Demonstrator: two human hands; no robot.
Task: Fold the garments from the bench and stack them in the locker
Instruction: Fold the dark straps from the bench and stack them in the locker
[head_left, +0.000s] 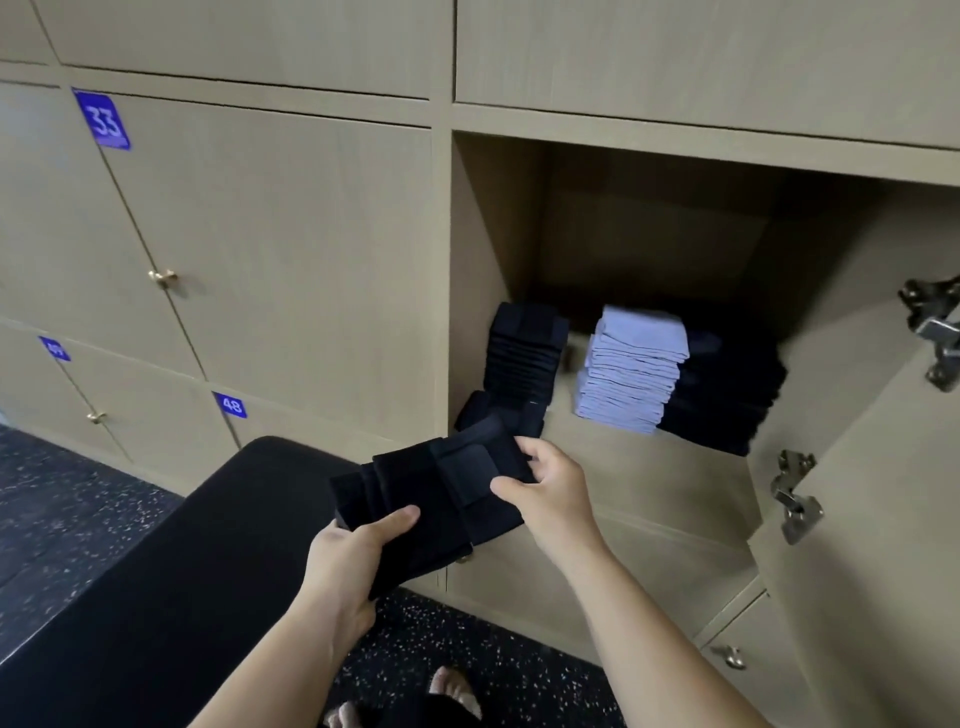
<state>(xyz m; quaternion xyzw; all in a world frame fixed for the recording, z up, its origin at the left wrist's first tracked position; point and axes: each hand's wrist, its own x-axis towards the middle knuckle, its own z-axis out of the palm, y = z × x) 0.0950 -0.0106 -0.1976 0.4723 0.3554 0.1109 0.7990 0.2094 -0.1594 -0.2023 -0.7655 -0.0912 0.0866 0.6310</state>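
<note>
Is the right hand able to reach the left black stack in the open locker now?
Probably yes. The door is swung open, and nothing stands between the right hand and the left black stack. It pinches the folded black garment, shared with the left hand.

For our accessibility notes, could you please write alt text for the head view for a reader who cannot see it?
The left hand and right hand hold a folded black garment before an open locker. Inside stand a black stack, a pale lilac stack and a dark stack to its right. A black bench lies at lower left.
</note>
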